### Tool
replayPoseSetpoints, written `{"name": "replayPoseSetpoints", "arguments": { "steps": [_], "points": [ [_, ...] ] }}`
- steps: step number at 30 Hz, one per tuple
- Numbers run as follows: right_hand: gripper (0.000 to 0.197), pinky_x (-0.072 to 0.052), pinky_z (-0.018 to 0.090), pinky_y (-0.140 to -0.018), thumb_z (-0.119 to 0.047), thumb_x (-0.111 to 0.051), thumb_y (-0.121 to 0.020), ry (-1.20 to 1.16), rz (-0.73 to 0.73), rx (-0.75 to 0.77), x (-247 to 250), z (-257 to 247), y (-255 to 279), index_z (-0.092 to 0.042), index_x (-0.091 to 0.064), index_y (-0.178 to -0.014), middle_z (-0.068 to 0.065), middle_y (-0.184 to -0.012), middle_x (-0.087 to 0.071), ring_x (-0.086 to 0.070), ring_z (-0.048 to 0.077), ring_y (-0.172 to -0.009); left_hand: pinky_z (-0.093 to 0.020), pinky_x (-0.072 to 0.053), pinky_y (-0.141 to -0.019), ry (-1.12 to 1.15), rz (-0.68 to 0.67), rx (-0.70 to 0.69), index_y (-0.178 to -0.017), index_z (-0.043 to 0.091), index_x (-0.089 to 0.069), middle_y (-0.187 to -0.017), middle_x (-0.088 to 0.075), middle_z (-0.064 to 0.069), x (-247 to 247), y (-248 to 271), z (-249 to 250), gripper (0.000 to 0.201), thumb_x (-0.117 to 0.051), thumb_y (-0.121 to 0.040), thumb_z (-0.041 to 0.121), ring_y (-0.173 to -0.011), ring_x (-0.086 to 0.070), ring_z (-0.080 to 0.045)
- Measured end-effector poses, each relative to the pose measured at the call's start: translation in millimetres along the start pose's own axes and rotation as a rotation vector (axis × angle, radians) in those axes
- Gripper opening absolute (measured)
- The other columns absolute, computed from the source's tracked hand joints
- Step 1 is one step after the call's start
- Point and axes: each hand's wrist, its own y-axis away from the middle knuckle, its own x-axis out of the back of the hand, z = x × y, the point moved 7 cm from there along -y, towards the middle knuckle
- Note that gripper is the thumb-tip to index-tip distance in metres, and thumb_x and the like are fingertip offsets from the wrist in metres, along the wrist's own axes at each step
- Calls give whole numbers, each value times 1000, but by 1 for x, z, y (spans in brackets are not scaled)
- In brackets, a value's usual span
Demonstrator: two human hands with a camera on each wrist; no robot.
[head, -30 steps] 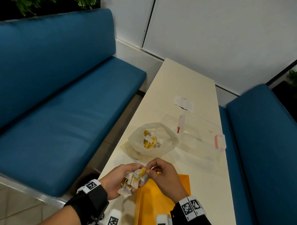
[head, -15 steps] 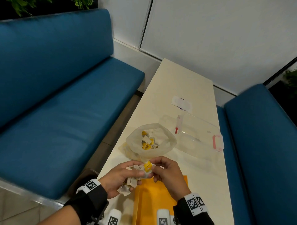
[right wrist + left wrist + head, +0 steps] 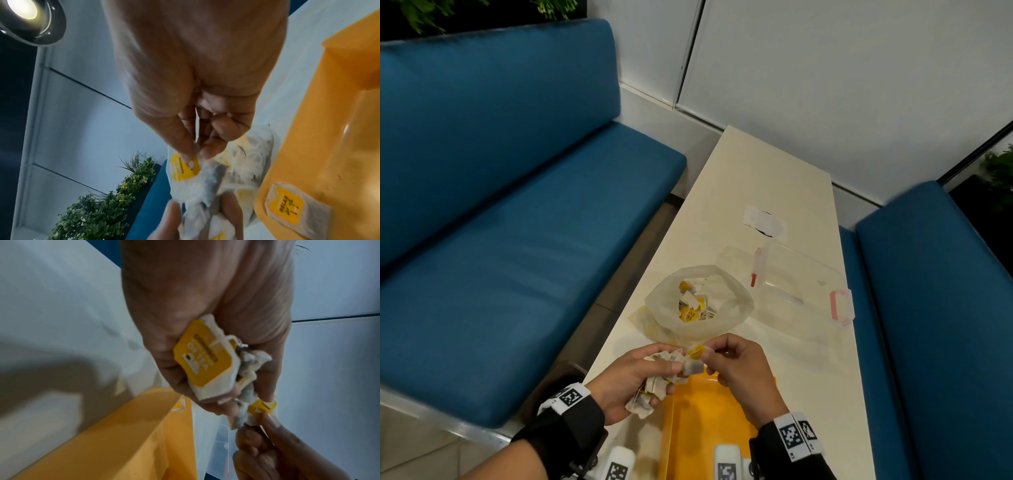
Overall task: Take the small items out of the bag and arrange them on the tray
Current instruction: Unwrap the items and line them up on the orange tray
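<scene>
Head view: low in the centre of the frame, the left hand (image 3: pixel 633 380) is curled round a crumpled bunch of tea bags (image 3: pixel 659 383), held just above the near left edge of the orange tray (image 3: pixel 698 431). The right hand (image 3: pixel 736 366) meets it from the right and pinches 1 tea bag (image 3: pixel 693 365) by its yellow tag end at the top of the bunch. The pinched bag lies directly between the 2 hands, its long axis running roughly left to right, so freeing it likely means a pull to the right and then down onto the tray below. Above the hands, in mid-frame, the open plastic bag (image 3: pixel 726 311) holds more tea bags, with a clear lidded box (image 3: pixel 804 274) to its right on the table (image 3: pixel 767 178).

Left wrist view: the left hand's fingers wrap the bunch in the centre right of the frame, a yellow tag facing the camera. At lower right, the right hand's fingertips (image 3: pixel 269 418) grip a smaller tagged bag at the bunch's lower end. The tray rim fills the lower left.

Right wrist view: thumb and forefinger press together on a yellow tag in mid-frame. At lower right, 1 tea bag seems to lie against the translucent tray wall, apparently inside it.
</scene>
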Motion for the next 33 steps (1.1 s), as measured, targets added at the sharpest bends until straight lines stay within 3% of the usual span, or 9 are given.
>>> {"name": "replayPoseSetpoints", "arguments": {
  "steps": [11,14,16,21,24,26,29,33],
  "points": [
    [12,-52,18,-62,-10,-71,-88,312,28,131,19,-23,-3,-21,-75,-84,-3,-75,-73,-66,8,-65,-24,-46,-44,75,30,5,-129,6,-59,-112,-67,-25,15,-2,-1,46,-76,-88,18,-71,-62,-23],
    [13,-50,18,-61,-8,-68,-90,335,30,93,27,-13,-4,-19,-72,-85,0,-72,-72,-68,10,-64,-25,-46,-45,36,87,7,-124,6,-62,-109,-69,-23,24,-3,-3,45,-78,-85,20,-69,-63,-22],
    [14,-49,24,-57,-5,-64,-92,289,33,32,33,1,-6,-17,-70,-86,6,-74,-73,-71,16,-65,-25,-45,-47,-6,141,-5,-120,5,-64,-103,-71,-20,30,-4,-3,43,-79,-84,23,-68,-62,-21],
    [15,-48,27,-48,2,-56,-94,281,-87,-117,17,48,-2,-10,-64,-88,17,-80,-73,-74,28,-70,-27,-42,-50,-140,254,-47,-109,6,-72,-91,-72,-15,36,-4,-4,43,-87,-76,26,-69,-62,-22],
    [13,-47,28,-48,0,-56,-94,265,-133,-179,1,71,-3,-10,-63,-90,20,-76,-73,-71,26,-66,-28,-44,-50,-230,323,-70,-106,11,-74,-90,-77,-15,36,-6,-5,49,-95,-65,29,-69,-66,-24],
    [13,-47,28,-48,0,-57,-94,259,-142,-196,-8,80,-4,-11,-62,-91,16,-70,-71,-70,22,-63,-28,-48,-51,-277,368,-77,-103,15,-75,-89,-78,-13,36,-8,-6,53,-99,-58,30,-69,-68,-24],
    [14,-45,26,-45,3,-56,-94,236,-142,-201,-23,86,-6,-9,-62,-91,4,-67,-70,-70,17,-59,-31,-56,-64,-389,429,-96,-95,23,-78,-88,-79,-5,40,-11,-7,61,-102,-42,37,-81,-75,-24],
    [20,-46,21,-47,5,-59,-90,246,-69,-193,-31,85,-6,-14,-67,-85,2,-69,-70,-70,13,-59,-26,-51,-55,-467,459,-108,-92,18,-76,-75,-76,-2,38,-12,-9,46,-100,-52,18,-65,-69,-16]
  ]
}}
